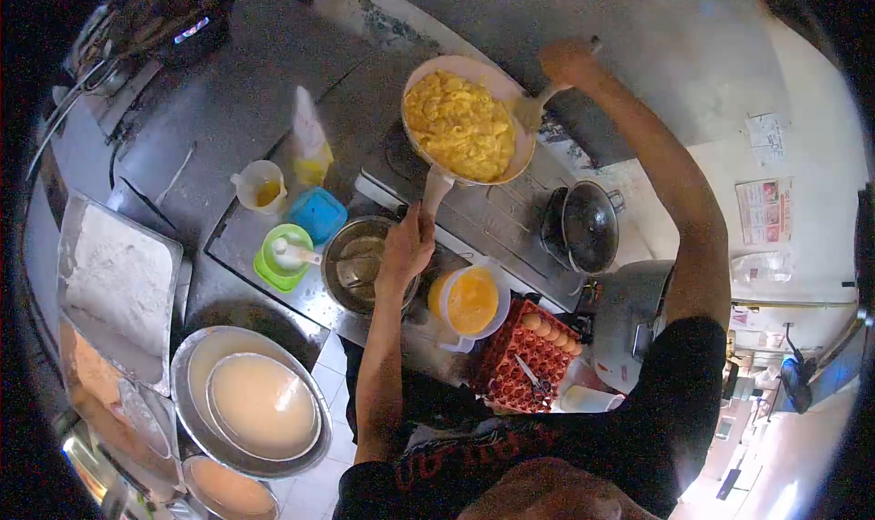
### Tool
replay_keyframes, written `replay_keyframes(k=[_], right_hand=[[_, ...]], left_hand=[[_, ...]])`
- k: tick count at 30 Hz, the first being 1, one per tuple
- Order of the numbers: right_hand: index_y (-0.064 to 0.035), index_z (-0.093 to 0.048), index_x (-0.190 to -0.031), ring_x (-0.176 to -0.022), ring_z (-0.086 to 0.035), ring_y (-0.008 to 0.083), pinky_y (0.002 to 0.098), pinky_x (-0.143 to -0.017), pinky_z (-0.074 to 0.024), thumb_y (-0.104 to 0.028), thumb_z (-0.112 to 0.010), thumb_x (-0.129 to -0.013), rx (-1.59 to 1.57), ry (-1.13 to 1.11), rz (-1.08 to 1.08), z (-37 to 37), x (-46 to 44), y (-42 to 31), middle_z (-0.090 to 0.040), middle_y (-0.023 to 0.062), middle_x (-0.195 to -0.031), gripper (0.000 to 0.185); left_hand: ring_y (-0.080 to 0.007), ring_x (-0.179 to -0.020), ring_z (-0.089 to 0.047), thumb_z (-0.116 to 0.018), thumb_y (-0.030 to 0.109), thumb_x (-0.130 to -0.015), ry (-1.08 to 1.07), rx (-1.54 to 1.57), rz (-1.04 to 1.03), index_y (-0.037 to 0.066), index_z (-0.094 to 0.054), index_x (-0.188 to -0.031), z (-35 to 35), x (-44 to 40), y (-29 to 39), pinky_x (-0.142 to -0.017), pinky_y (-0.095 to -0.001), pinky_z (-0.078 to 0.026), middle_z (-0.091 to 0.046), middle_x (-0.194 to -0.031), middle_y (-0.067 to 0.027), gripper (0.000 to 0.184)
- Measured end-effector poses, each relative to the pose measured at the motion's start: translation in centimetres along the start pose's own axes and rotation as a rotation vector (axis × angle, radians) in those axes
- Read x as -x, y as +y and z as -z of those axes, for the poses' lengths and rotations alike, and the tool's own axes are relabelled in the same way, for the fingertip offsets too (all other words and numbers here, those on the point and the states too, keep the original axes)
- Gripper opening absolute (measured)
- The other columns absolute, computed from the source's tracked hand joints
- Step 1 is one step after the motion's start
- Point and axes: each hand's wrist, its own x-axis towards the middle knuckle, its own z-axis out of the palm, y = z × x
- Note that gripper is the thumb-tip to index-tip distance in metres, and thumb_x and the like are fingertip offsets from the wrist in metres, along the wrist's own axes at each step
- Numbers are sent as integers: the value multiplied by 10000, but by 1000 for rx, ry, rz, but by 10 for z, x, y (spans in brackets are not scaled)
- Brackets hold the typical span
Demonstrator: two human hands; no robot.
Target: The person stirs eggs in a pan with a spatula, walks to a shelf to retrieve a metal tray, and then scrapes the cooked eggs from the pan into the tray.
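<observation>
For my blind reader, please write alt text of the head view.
Left hand holds a pan of yellow egg by its handle; right hand holds a spatula at the rim. Nearby: a jug of yellow liquid, a red egg tray.

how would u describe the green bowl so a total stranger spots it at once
Find the pan of yellow egg and follow its handle down to the left hand. In the picture, just left of the round metal bowl by that hand, and below the blue container, is the green bowl. Its bright green colour and the white scoop in it set it apart.
</observation>
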Motion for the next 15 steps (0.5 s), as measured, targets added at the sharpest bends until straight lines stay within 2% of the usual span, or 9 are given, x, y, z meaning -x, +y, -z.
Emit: replay_keyframes(k=[3,8,10,12,13,15], right_hand=[[-9,-664,-817,-788,-663,318,494,-666,-500,-184,-692,-661,-16,-121,48,9,14,-4,-673,161,-829,237],[-8,-661,-837,-783,-657,340,498,-664,-503,-194,-671,-669,-52,-5,-4,3,23,8,-674,149,-832,251],[-6,-658,-838,-767,-657,344,483,-659,-511,-184,-666,-667,-81,84,34,-3,39,2,-673,144,-816,247],[-6,-655,-822,-750,-656,344,460,-653,-517,-179,-660,-666,-85,35,34,0,40,0,-667,141,-785,232],[-8,-653,-805,-740,-655,342,444,-649,-520,-179,-656,-668,-75,-59,14,6,33,1,-663,141,-763,219],[-11,-647,-760,-713,-654,328,427,-632,-521,-181,-648,-672,-93,-31,6,3,39,-1,-655,138,-719,191]], left_hand=[[-465,-808,-591,-453,231,-911,-29,14,46,-30,-479,-1156,9,0,12,-711,-538,-465,-614,-846,-285,359],[-467,-823,-590,-461,241,-911,9,-25,31,-26,-500,-1143,-1,0,2,-720,-536,-468,-607,-858,-308,355],[-467,-827,-590,-463,238,-909,6,-37,39,-29,-499,-1151,2,1,5,-727,-534,-470,-605,-864,-312,362],[-469,-829,-590,-466,235,-906,4,-20,64,-39,-492,-1161,3,0,7,-726,-532,-474,-604,-871,-316,375],[-470,-830,-589,-467,233,-904,1,-11,77,-44,-488,-1166,3,1,8,-726,-531,-476,-603,-874,-318,382],[-471,-824,-590,-471,225,-901,1,-64,32,-37,-479,-1181,2,2,4,-715,-529,-479,-603,-868,-319,384]])
